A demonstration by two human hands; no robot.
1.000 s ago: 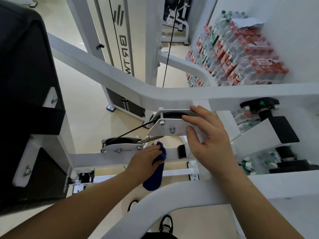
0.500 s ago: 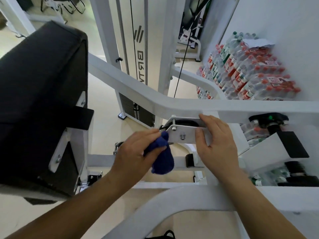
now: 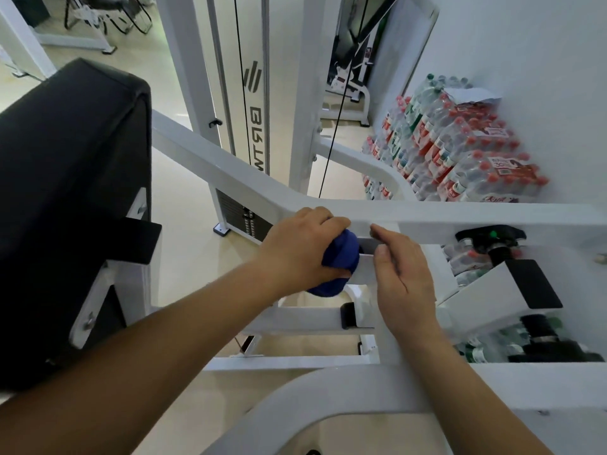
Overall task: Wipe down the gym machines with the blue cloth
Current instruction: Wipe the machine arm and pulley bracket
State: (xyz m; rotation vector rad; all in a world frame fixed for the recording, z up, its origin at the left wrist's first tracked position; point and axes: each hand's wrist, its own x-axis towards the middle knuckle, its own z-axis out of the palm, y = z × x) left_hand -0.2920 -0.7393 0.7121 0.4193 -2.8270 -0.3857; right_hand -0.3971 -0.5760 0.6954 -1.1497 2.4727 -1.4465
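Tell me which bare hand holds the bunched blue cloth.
The left hand grips the bunched blue cloth; the right hand holds only the white metal bracket.

Left hand [image 3: 295, 251] grips the bunched blue cloth [image 3: 340, 257] and presses it against the left end of the white bracket [image 3: 366, 272], directly under the machine's angled white frame bar [image 3: 230, 172]. Right hand [image 3: 404, 277] holds the bracket's right end, thumb on the front face, fingers over the top edge. Black pad [image 3: 65, 192] at left. Packs of bottled water [image 3: 460, 152] stacked against the wall at right.
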